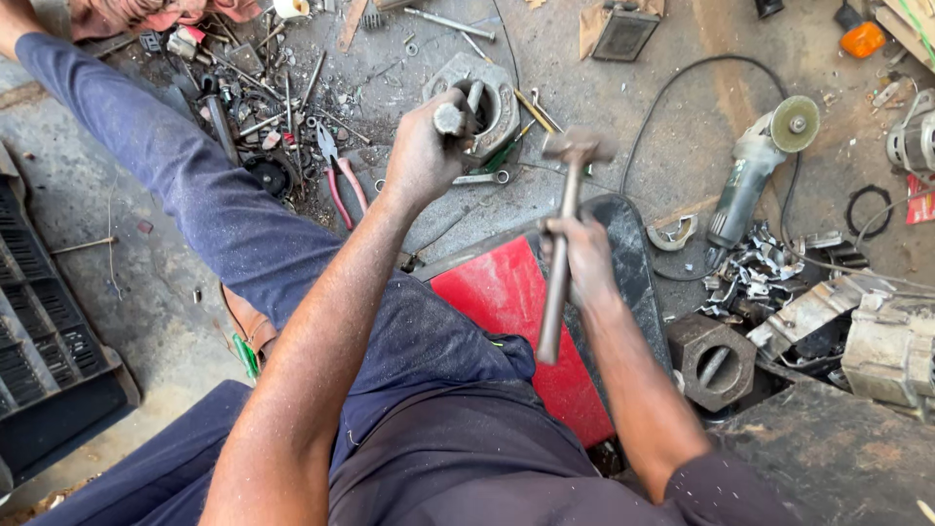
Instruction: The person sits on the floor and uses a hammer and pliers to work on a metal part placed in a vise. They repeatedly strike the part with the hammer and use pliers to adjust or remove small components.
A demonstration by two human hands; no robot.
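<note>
My left hand [424, 156] is closed around a short steel punch [450, 119] whose round top sticks up from the fist, over a heavy grey hexagonal metal housing [502, 90] on the floor. My right hand [582, 255] grips the shaft of a hammer [562, 209]. Its rusty head is raised just right of the punch, apart from it. Both forearms reach out over my legs in dark blue trousers [195, 185].
An angle grinder [755, 170] with its cable lies to the right, beside metal scraps [755, 278], a second hexagonal block [716, 362] and motor casings. A red panel [506, 302] lies under my arms. Red-handled pliers [341, 185], rods and bolts litter the floor at left; a black crate [39, 341] stands far left.
</note>
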